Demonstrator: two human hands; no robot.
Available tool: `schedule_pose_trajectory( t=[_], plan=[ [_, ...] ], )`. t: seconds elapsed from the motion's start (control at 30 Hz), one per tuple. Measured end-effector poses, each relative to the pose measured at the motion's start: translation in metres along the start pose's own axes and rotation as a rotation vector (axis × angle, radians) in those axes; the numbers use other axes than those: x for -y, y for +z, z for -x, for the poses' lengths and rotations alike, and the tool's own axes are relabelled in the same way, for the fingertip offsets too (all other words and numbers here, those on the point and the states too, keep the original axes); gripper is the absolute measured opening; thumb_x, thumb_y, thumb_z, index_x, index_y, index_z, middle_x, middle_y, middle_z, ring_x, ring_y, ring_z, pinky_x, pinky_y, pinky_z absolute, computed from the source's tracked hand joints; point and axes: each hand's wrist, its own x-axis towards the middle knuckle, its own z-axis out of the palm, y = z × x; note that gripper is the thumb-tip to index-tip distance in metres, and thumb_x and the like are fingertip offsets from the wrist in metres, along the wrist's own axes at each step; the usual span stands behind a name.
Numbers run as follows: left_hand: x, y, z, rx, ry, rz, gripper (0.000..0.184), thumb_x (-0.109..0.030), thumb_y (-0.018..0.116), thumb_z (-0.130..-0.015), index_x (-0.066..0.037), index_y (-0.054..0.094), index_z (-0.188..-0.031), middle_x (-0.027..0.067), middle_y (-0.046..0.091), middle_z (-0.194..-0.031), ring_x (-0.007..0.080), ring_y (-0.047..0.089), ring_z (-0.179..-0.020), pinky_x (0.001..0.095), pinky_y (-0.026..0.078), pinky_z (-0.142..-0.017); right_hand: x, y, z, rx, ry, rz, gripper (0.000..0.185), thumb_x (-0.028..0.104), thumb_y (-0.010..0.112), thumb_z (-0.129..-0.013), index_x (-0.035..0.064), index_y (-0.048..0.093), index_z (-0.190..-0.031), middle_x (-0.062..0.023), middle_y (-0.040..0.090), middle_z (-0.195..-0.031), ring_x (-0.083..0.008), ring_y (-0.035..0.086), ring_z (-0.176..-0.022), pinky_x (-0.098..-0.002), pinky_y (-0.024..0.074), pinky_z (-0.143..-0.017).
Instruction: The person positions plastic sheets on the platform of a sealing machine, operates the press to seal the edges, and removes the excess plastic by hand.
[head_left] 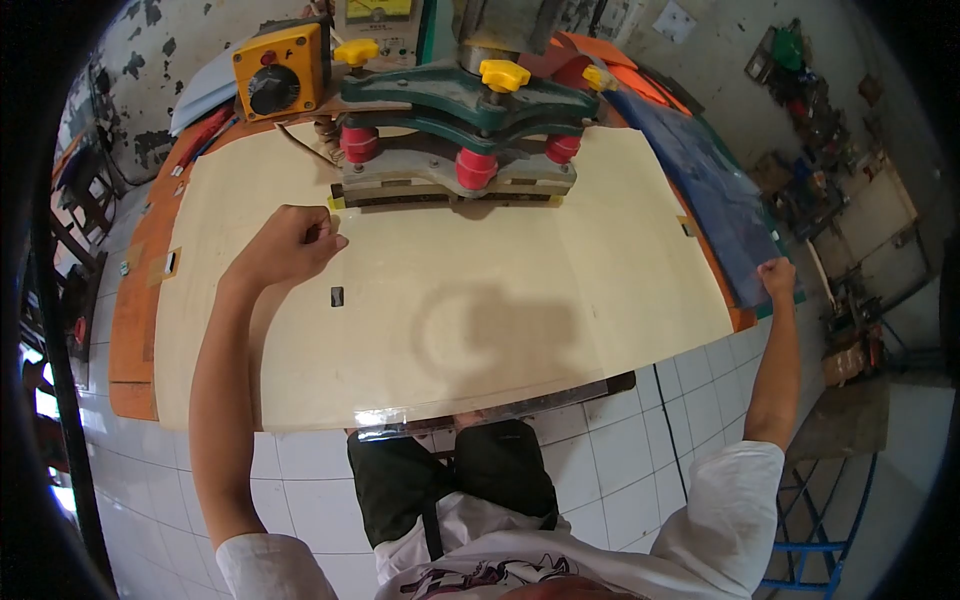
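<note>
My left hand (298, 243) is closed over the left part of a cream sheet (520, 260) on the table, near the left end of the machine's press head (465, 170). What its curled fingers hold, if anything, is hidden. A small dark rectangle (337, 297) lies on the sheet below that hand. Far to the right, my right hand (776, 277) is closed at the edge of a blue translucent sheet (700, 190). I cannot make out anything between its fingers.
A yellow control box (280, 75) with a black knob stands at the back left. Yellow knobs (505, 75) top the green machine frame. Orange sheets (630, 70) lie at the back right. A blue metal stand (815, 548) is on the floor at the lower right.
</note>
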Motion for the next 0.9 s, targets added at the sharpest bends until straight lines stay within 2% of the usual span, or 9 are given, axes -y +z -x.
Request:
schedule_pose_trajectory(
  t=[0.07,0.13,0.23,0.3,0.4,0.53,0.6,0.63,0.9],
  plan=[
    [0.0,0.001,0.0,-0.009,0.01,-0.01,0.036,-0.014,0.071,-0.091,-0.005,0.046,-0.066,-0.0008,0.043,-0.057,0.0099,0.039,-0.057,0.0324,0.035,-0.052,0.001,-0.004,-0.004,0.039,0.026,-0.006,0.022,0.018,0.081,-0.078,-0.0002,0.077,-0.089,-0.0214,0.074,-0.091,-0.0379,0.073,-0.089,-0.0437,0.056,-0.081],
    [0.002,0.001,-0.001,-0.023,0.017,-0.026,0.036,-0.016,0.073,-0.088,-0.003,0.048,-0.065,0.0049,0.048,-0.056,0.0156,0.041,-0.054,0.0357,0.038,-0.053,-0.002,-0.002,-0.008,0.081,0.052,-0.012,0.024,0.019,0.081,-0.078,-0.0004,0.077,-0.091,-0.023,0.074,-0.092,-0.0389,0.072,-0.089,-0.0439,0.0556,-0.081],
    [0.003,0.001,-0.001,-0.024,0.026,-0.041,0.036,-0.016,0.073,-0.088,-0.002,0.049,-0.066,0.0058,0.048,-0.056,0.0166,0.042,-0.055,0.0365,0.039,-0.054,-0.006,-0.001,-0.011,0.004,0.048,-0.035,0.03,0.024,0.084,-0.079,-0.0019,0.076,-0.093,-0.0218,0.075,-0.091,-0.0346,0.073,-0.088,-0.0408,0.0551,-0.081],
    [0.002,0.001,0.0,-0.025,0.019,-0.047,0.036,-0.016,0.073,-0.088,-0.002,0.049,-0.066,0.0061,0.048,-0.056,0.017,0.042,-0.055,0.0367,0.039,-0.054,-0.006,-0.006,-0.009,0.173,0.183,-0.268,0.034,0.028,0.084,-0.081,-0.0012,0.077,-0.098,-0.0181,0.076,-0.102,-0.032,0.071,-0.1,-0.042,0.053,-0.092],
    [0.002,0.002,-0.001,-0.023,0.009,-0.049,0.036,-0.016,0.072,-0.089,-0.003,0.048,-0.066,0.0037,0.047,-0.057,0.0138,0.041,-0.056,0.0352,0.038,-0.053,0.004,-0.021,0.002,0.232,0.216,-0.43,0.043,0.032,0.087,-0.077,-0.0022,0.077,-0.101,-0.0177,0.075,-0.108,-0.0303,0.07,-0.104,-0.0399,0.0531,-0.094],
    [0.004,0.003,-0.002,-0.02,0.008,-0.061,0.036,-0.015,0.07,-0.091,-0.004,0.047,-0.066,0.0003,0.044,-0.057,0.0098,0.04,-0.057,0.0331,0.037,-0.053,0.021,-0.035,0.01,0.438,0.194,-0.28,0.052,0.033,0.09,-0.074,-0.0043,0.076,-0.106,-0.02,0.074,-0.113,-0.0319,0.07,-0.107,-0.039,0.0532,-0.096],
    [0.004,0.003,-0.002,-0.025,0.0,-0.047,0.036,-0.016,0.071,-0.09,-0.002,0.048,-0.066,0.0034,0.047,-0.057,0.0131,0.041,-0.056,0.0347,0.038,-0.054,0.008,-0.017,0.0,0.472,0.191,-0.237,0.055,0.033,0.092,-0.07,-0.0045,0.076,-0.107,-0.0209,0.074,-0.114,-0.0316,0.07,-0.107,-0.0368,0.0532,-0.096],
    [0.004,0.003,-0.002,-0.03,-0.011,-0.031,0.036,-0.017,0.072,-0.088,-0.001,0.049,-0.066,0.0065,0.049,-0.057,0.0164,0.042,-0.056,0.0363,0.039,-0.055,0.006,-0.016,-0.001,0.472,0.191,-0.239,0.055,0.033,0.092,-0.07,-0.0045,0.076,-0.107,-0.0209,0.074,-0.114,-0.0316,0.07,-0.107,-0.0368,0.0532,-0.096],
    [0.005,0.004,-0.001,-0.043,0.01,0.001,0.035,-0.016,0.072,-0.088,-0.001,0.05,-0.066,0.0067,0.049,-0.057,0.0165,0.042,-0.055,0.0368,0.039,-0.054,-0.016,0.0,-0.013,0.466,0.095,-0.35,0.037,0.02,0.092,-0.065,-0.0008,0.079,-0.093,-0.0191,0.076,-0.103,-0.0248,0.072,-0.098,-0.0363,0.054,-0.089]
  ],
)
